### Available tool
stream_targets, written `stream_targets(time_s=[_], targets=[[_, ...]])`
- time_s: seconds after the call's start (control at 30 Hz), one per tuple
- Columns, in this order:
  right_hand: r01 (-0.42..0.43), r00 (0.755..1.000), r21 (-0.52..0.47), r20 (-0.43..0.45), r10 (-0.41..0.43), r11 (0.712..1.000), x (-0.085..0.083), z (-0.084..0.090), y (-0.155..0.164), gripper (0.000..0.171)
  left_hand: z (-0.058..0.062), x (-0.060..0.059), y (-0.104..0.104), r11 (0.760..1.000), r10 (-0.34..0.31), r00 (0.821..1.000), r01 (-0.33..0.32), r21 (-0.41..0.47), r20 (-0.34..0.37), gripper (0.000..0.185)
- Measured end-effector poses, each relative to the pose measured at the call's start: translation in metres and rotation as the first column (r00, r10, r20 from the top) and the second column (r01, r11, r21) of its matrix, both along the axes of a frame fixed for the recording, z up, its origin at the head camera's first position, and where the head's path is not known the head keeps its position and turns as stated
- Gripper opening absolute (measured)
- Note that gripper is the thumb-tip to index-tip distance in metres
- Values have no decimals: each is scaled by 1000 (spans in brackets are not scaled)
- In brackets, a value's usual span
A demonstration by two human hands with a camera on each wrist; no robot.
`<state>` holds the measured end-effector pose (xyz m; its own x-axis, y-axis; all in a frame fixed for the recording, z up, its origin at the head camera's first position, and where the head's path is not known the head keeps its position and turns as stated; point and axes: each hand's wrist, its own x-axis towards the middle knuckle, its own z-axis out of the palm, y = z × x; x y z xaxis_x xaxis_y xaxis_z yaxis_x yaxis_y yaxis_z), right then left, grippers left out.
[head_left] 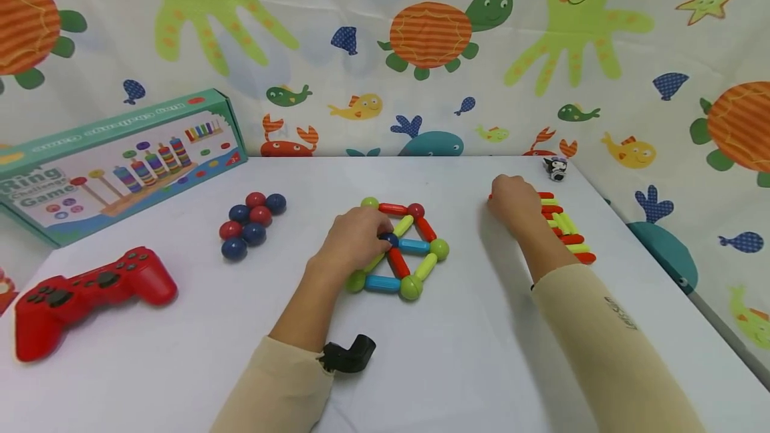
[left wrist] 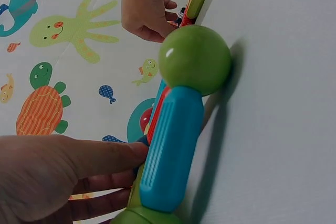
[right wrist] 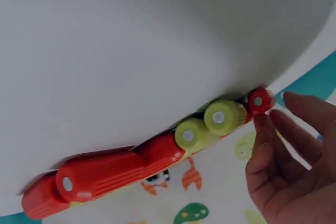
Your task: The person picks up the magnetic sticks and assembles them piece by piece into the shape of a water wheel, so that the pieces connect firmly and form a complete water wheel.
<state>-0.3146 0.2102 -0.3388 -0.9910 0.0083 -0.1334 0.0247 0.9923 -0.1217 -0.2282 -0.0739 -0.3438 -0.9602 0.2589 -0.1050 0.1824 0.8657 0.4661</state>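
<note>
Rods (head_left: 564, 222) on wht tbl (head_left: 457, 359), sea-print cloth (head_left: 373, 15) bhnd.

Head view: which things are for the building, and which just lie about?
For the job:
ball-and-stick frame
loose red and lime sticks
red and blue balls, likely spares

Lying about:
red game controller
Ring Challenge Game box
small figurine

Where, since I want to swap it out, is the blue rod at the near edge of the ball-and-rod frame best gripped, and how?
I'd pinch the blue rod across its ridged middle, from the near side: a green ball caps each end, leaving the shaft exposed, and the left hand pinches the blue ball beyond.
</note>
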Motion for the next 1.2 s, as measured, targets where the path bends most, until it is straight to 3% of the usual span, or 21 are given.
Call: stream_targets(time_s=[0.17, 0.3, 0.47, 0.57, 0.73, 0.9, 1.0, 1.03, 1.1, 1.2], targets=[[35, 999, -14, 18, -35, 999, 1, 0, -5, 41, 0, 1, 3, 1000, -2, 1000, 2, 5, -10, 30], [31, 992, -53, 126, -24, 998, 5, 4, -15, 42, -3, 0, 5, 1000, -7, 999, 7, 4, -37, 30], [43, 976, -220, 216, 6, 975, 13, 12, -31, 39, -11, -4, 9, 1000, -17, 993, 16, -5, -115, 30], [47, 981, -411, 191, 36, 910, 20, 15, -42, 37, -14, -6, 9, 1000, -17, 990, 17, -1, -142, 29], [-15, 982, -707, 121, 142, 707, 31, 15, -62, 39, -11, -6, 3, 999, 18, 995, -13, 53, -97, 35], [6, 978, -856, 113, 177, 516, 40, 8, -78, 46, 2, -3, -15, 980, 91, 995, -85, 180, -28, 36], [57, 977, -904, 139, 163, 424, 42, 3, -85, 47, 7, -1, -30, 955, 147, 989, -143, 261, 3, 37], [73, 977, -913, 147, 156, 402, 43, 1, -87, 48, 8, 0, -35, 946, 163, 986, -160, 284, 12, 37], [77, 978, -915, 146, 147, 396, 44, -1, -88, 46, 9, 3, -47, 927, 191, 981, -187, 324, 18, 38], [15, 980, -898, 101, 172, 440, 48, -5, -89, 40, 11, 10, -66, 907, 239, 971, -213, 364, -26, 36]])
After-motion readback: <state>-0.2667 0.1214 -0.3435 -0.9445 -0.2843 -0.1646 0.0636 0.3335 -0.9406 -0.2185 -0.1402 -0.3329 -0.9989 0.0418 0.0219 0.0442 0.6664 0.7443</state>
